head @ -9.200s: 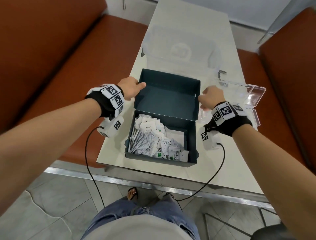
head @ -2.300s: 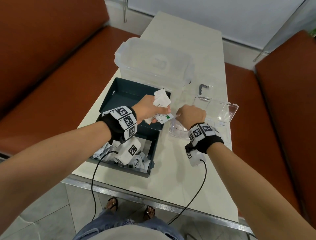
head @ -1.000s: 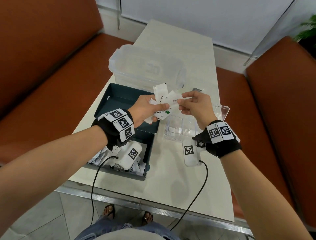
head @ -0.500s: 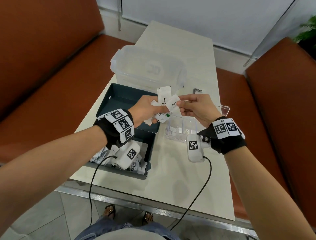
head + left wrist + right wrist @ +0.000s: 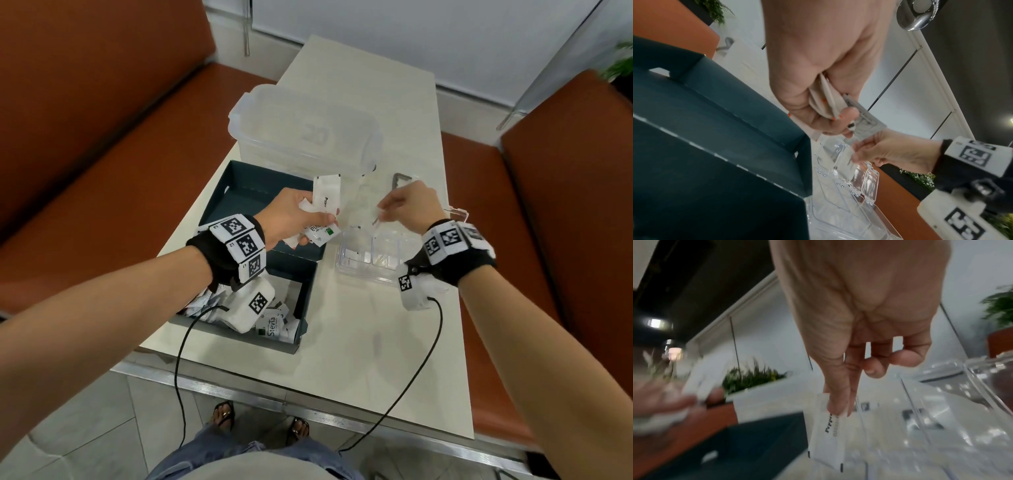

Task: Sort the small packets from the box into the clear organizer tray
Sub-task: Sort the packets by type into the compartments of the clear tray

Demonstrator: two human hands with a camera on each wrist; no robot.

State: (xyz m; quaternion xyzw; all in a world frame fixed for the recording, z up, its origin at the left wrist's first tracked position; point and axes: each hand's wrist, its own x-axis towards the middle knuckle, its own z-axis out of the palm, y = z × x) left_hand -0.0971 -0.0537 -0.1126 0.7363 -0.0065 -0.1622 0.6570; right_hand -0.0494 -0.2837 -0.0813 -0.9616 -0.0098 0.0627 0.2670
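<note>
Right hand [image 5: 859, 318] pinches one packet [image 5: 827, 433] by thumb and forefinger above the tray [image 5: 370, 270]; left hand [image 5: 291, 219], beside the tray, grips a bunch of packets [image 5: 323, 214].

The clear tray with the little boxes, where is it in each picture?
Head: clear organizer tray sits right of centre, under the right hand.
Left wrist: bottom centre.
Right wrist: right side.
Shared landmark: the dark box beside it.
</note>
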